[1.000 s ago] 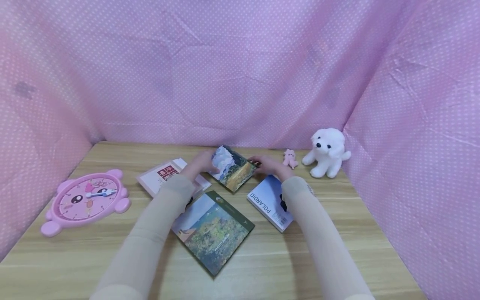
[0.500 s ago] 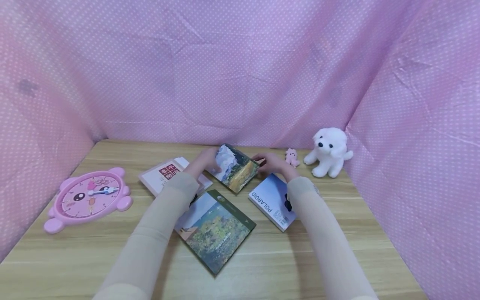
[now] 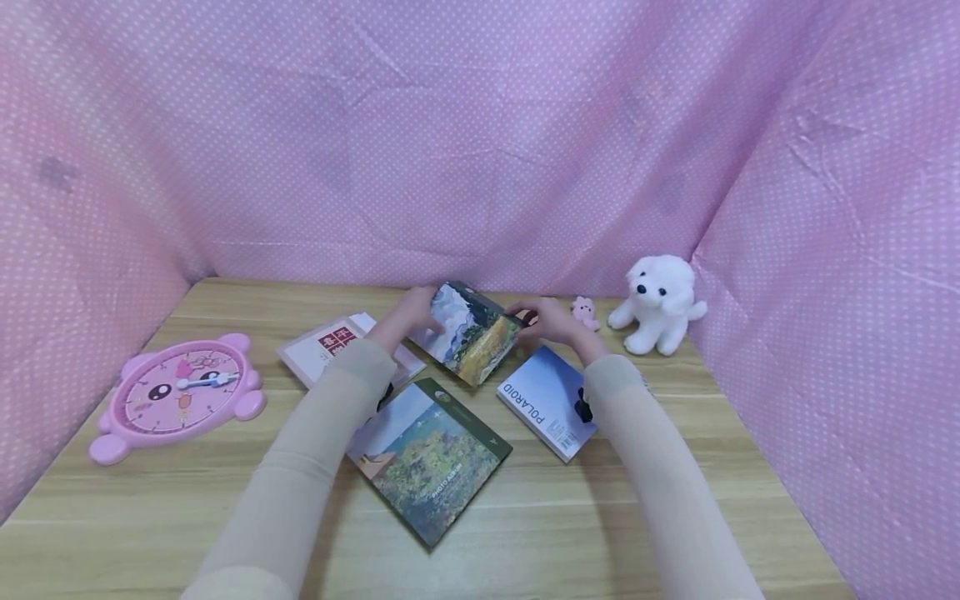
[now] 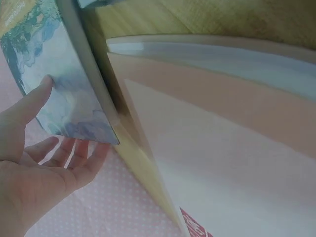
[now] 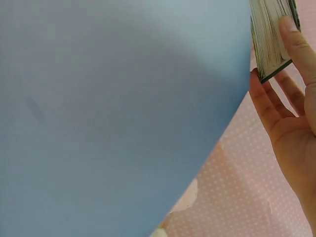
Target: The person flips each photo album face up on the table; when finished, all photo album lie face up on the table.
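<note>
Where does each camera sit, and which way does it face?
Head: on the head, facing forward and down at the table; left hand, right hand and sleeves show.
Left wrist: on that wrist, facing the painted album and pale folder; left hand shows.
Right wrist: on that wrist, facing a blue cover and the painted album's pages; right hand shows.
Both wrist views share the painted album.

Pink clock (image 3: 178, 400), left; white plush dog (image 3: 658, 312) — pink figurine (image 3: 584, 312) beside it.
</note>
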### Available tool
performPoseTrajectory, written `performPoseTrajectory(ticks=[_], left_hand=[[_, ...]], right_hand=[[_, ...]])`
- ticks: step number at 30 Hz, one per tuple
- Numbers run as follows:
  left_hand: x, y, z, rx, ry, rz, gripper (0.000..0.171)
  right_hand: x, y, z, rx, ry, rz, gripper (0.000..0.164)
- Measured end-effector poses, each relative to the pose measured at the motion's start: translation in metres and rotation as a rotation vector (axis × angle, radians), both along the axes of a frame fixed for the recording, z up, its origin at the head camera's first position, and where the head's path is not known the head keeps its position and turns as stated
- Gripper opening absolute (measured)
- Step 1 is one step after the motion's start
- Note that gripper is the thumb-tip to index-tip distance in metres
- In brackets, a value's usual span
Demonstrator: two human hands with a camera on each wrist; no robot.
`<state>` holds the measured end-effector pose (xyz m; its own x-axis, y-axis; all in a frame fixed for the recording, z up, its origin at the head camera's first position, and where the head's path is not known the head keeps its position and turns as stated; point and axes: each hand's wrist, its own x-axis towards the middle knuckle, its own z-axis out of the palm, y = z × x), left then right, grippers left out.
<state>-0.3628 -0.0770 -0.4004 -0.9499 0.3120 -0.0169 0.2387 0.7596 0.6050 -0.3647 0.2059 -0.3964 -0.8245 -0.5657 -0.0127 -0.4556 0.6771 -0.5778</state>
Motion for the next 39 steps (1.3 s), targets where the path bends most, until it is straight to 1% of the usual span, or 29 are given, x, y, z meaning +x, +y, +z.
performPoseTrajectory(ticks=[3, 7, 9, 14, 17, 20, 24, 30, 35, 39], left_hand=[[-0.001, 0.000, 0.001, 0.015, 0.034, 0.004, 0.097], [-0.002, 0.000, 0.002, 0.004, 0.053, 0.019, 0.096], [-0.002, 0.000, 0.002, -0.007, 0.050, 0.035, 0.096], [-0.003, 0.000, 0.002, 0.007, 0.054, 0.071, 0.092], [-0.003, 0.000, 0.004, 0.029, 0.047, 0.079, 0.088], [-0.002, 0.000, 0.007, 0.068, 0.022, 0.090, 0.086], [0.000, -0.002, 0.012, 0.118, 0.011, 0.083, 0.081], [0.005, -0.003, 0.022, 0.145, 0.004, 0.071, 0.078], [0.007, -0.005, 0.027, 0.174, -0.015, 0.062, 0.076], [0.006, -0.007, 0.031, 0.191, -0.025, 0.051, 0.078]], right_hand=[[0.002, 0.000, 0.002, -0.017, 0.023, 0.014, 0.047], [0.004, 0.000, 0.005, -0.026, 0.062, 0.027, 0.047], [0.005, 0.000, 0.007, -0.028, 0.084, 0.026, 0.046], [0.007, -0.001, 0.012, -0.050, 0.120, 0.030, 0.042], [0.008, -0.001, 0.015, -0.059, 0.133, 0.033, 0.042], [0.010, -0.001, 0.018, -0.071, 0.146, 0.019, 0.041], [0.013, -0.001, 0.022, -0.083, 0.163, -0.004, 0.040], [0.018, -0.002, 0.027, -0.078, 0.169, -0.022, 0.043], [0.021, -0.003, 0.029, -0.065, 0.209, -0.002, 0.044], [0.022, -0.003, 0.032, -0.069, 0.255, 0.026, 0.043]])
